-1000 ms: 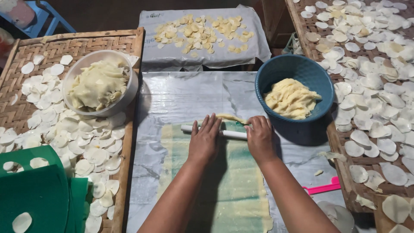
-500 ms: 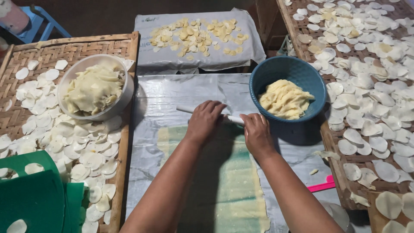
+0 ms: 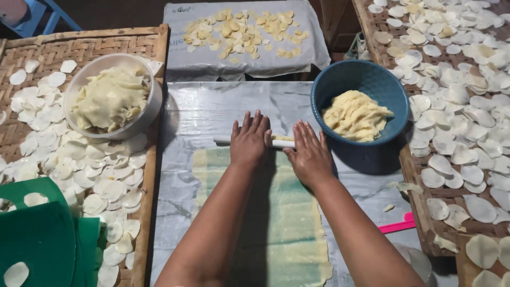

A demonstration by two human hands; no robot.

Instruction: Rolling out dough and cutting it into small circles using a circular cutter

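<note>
My left hand and my right hand lie flat, fingers together, on a thin white rolling pin at the far end of a long, pale yellow sheet of rolled dough. The dough lies on a plastic-covered work surface. Just right of my right hand stands a blue bowl holding a heap of yellow dough.
A white bowl of dough scraps sits on a woven tray strewn with round white dough discs. More discs cover the tray at right. Yellow pieces lie on plastic at the back. A green thing is at lower left, a pink strip at lower right.
Both hands have pushed the rolling pin away from me, further up the dough sheet. The view has shifted slightly.
</note>
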